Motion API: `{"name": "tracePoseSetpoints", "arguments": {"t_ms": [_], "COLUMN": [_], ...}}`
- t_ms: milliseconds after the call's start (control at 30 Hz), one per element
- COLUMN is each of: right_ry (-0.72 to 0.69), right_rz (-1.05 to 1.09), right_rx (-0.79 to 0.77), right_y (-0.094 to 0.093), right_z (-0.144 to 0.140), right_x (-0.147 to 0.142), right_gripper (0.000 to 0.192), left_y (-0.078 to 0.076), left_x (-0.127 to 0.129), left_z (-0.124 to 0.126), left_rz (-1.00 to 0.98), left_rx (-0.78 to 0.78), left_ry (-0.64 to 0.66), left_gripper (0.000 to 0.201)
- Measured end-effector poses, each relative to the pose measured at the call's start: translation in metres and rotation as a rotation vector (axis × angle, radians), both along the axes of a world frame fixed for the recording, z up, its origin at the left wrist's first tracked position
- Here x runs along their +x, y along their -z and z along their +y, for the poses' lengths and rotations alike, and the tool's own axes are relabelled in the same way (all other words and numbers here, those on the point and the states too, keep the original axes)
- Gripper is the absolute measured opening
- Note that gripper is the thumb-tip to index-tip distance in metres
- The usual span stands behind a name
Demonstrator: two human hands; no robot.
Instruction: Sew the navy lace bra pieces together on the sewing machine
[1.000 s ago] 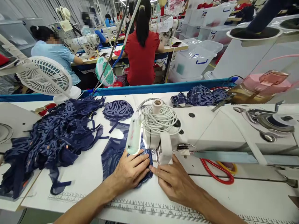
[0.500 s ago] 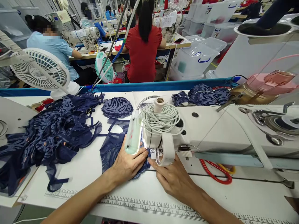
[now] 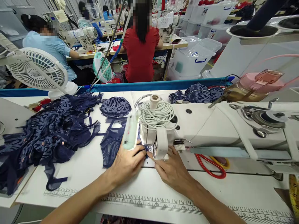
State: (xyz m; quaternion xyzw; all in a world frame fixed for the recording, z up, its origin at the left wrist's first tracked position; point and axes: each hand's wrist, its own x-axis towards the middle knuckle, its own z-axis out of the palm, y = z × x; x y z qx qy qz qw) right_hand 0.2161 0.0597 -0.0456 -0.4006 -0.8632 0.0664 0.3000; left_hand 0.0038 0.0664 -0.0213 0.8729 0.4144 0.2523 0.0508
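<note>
My left hand [image 3: 127, 163] lies flat on a navy lace piece [image 3: 111, 145], pressing it onto the white table just left of the sewing machine's needle. My right hand [image 3: 171, 169] rests on the table beside it, fingertips at the presser foot under the white sewing machine [image 3: 210, 127]. The fabric under the needle is mostly hidden by the hands and the machine's lamp [image 3: 129, 133]. A coil of white cord [image 3: 156, 115] sits on top of the machine head.
A heap of navy lace garments [image 3: 46, 133] lies at the left, more pieces [image 3: 198, 93] at the back. Red-handled scissors [image 3: 210, 166] lie under the machine arm. A white fan [image 3: 37, 73] stands back left. Other people sew at tables beyond. A ruler strip [image 3: 163, 207] marks the front edge.
Both hands have slid forward toward the needle, feeding the lace piece further under the machine; less fabric shows in front of the left hand.
</note>
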Motion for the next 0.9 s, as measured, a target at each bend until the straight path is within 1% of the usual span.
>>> {"name": "tracePoseSetpoints", "arguments": {"t_ms": [33, 100, 133, 167, 233, 267, 333, 433, 567, 700, 800, 900], "right_ry": [0.024, 0.083, 0.102, 0.099, 0.040, 0.002, -0.049, -0.065, -0.066, -0.056, -0.041, -0.012], "right_rz": [0.031, 0.094, 0.110, 0.111, 0.081, 0.055, 0.001, -0.070, -0.112, -0.122, -0.135, -0.145], "right_rx": [0.006, 0.026, 0.035, 0.043, 0.051, 0.053, 0.059, 0.060, 0.059, 0.085, 0.112, 0.123], "right_y": [0.001, 0.001, 0.001, 0.001, -0.001, -0.002, -0.003, -0.002, 0.004, 0.007, 0.006, 0.003], "right_z": [0.000, 0.001, 0.001, 0.001, 0.001, 0.001, -0.001, -0.004, -0.009, -0.010, -0.007, -0.003], "right_x": [0.000, 0.001, 0.001, 0.001, -0.001, -0.002, -0.003, -0.003, -0.001, -0.001, -0.002, -0.003], "right_gripper": [0.029, 0.033, 0.034, 0.032, 0.026, 0.025, 0.031, 0.037, 0.038, 0.038, 0.037, 0.038], "left_y": [0.000, 0.003, 0.005, 0.007, 0.010, 0.011, 0.011, 0.009, 0.008, 0.016, 0.021, 0.019], "left_x": [0.001, 0.002, 0.002, 0.001, 0.000, -0.001, -0.002, -0.006, -0.015, -0.022, -0.024, -0.024], "left_z": [-0.005, -0.014, -0.017, -0.019, -0.020, -0.019, -0.017, -0.013, -0.009, -0.007, -0.002, 0.006], "left_rz": [0.022, 0.077, 0.078, 0.073, 0.051, 0.036, 0.013, 0.027, 0.068, 0.060, 0.032, 0.045], "left_rx": [0.006, 0.028, 0.037, 0.041, 0.034, 0.029, 0.020, 0.016, -0.019, -0.035, -0.022, -0.035], "left_ry": [0.011, 0.038, 0.029, 0.027, 0.029, 0.029, 0.026, 0.054, 0.104, 0.113, 0.128, 0.131], "left_gripper": [0.018, 0.022, 0.023, 0.024, 0.024, 0.024, 0.023, 0.022, 0.025, 0.028, 0.027, 0.028]}}
